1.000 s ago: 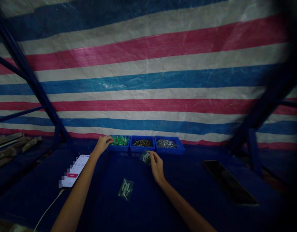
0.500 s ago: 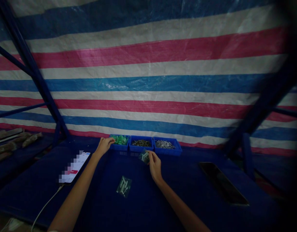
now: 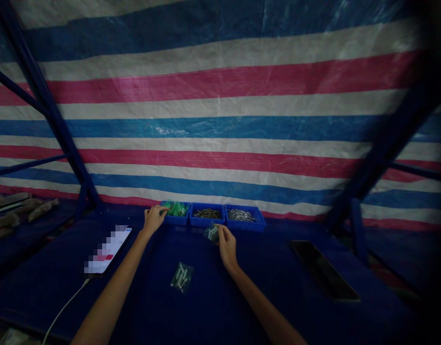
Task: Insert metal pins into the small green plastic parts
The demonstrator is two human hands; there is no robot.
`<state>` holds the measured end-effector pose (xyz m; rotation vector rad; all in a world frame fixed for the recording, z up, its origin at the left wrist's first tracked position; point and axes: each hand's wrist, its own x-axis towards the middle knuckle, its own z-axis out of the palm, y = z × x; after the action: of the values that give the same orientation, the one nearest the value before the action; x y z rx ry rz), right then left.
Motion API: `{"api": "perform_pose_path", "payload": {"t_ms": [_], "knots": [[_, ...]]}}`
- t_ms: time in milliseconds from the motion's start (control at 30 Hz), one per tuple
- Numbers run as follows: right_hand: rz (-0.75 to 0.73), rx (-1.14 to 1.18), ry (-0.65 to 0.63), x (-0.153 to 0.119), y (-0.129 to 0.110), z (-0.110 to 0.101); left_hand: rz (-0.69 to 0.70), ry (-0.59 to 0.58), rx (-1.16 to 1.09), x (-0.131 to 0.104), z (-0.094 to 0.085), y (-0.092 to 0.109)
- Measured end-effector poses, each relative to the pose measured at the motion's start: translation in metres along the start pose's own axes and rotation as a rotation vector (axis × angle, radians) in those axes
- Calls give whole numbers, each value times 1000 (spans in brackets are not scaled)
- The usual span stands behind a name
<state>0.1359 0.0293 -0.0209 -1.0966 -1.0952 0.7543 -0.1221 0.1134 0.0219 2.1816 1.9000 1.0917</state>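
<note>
My left hand (image 3: 154, 218) is at the near left edge of a blue bin (image 3: 177, 221) that holds green pieces (image 3: 176, 208). Its fingers are pinched together; what they hold, if anything, is too small to make out. Pinched in my right hand (image 3: 227, 243) is a small clear plastic bag (image 3: 211, 232) with pale slim pieces inside, held just in front of the middle bin (image 3: 208, 222). On the blue table, between my forearms, lies another clear bag (image 3: 181, 277) of white slim pieces.
The middle bin contains brass-coloured screws (image 3: 207, 213), the right bin (image 3: 246, 225) silvery ones (image 3: 241, 215). A lit phone (image 3: 110, 251) with a white cable (image 3: 64, 306) lies left, a dark phone (image 3: 324, 270) right. Blue frame posts (image 3: 58, 120) and a striped tarp (image 3: 220, 127) stand behind.
The view has shifted slightly. My left fingers remain at the green pieces with a small change of pose, and my right hand keeps the bag in nearly the same place.
</note>
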Motion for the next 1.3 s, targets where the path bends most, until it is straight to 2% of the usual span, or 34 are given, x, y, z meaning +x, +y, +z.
{"api": "perform_pose_path", "payload": {"t_ms": [100, 167, 200, 233, 333, 400, 533, 733, 967, 1200, 1300], "knots": [[7, 6, -9, 0, 0, 0, -81, 139, -26, -15, 0, 22], [20, 12, -24, 0, -1, 0, -80, 168, -102, -25, 5, 45], [28, 14, -31, 0, -1, 0, -63, 139, -307, -29, 9, 56], [35, 15, -38, -1, -1, 0, -36, 89, -383, -34, 15, 68], [39, 25, -49, -1, -1, 1, 4, -65, -512, -45, 34, 95], [38, 36, -59, -1, -1, 1, -6, -163, -628, -51, 46, 103], [67, 65, -59, -1, -2, 2, -74, -205, -779, -59, 56, 98], [84, 53, -138, -1, 0, 5, -166, -197, -911, -64, 50, 87], [120, 108, -133, 1, 3, 4, -186, -337, -937, -73, 63, 93], [172, 123, -201, 0, 4, 6, -188, -259, -973, -70, 58, 87], [130, 78, -191, -1, 4, 7, -163, -246, -949, -69, 58, 87]]}}
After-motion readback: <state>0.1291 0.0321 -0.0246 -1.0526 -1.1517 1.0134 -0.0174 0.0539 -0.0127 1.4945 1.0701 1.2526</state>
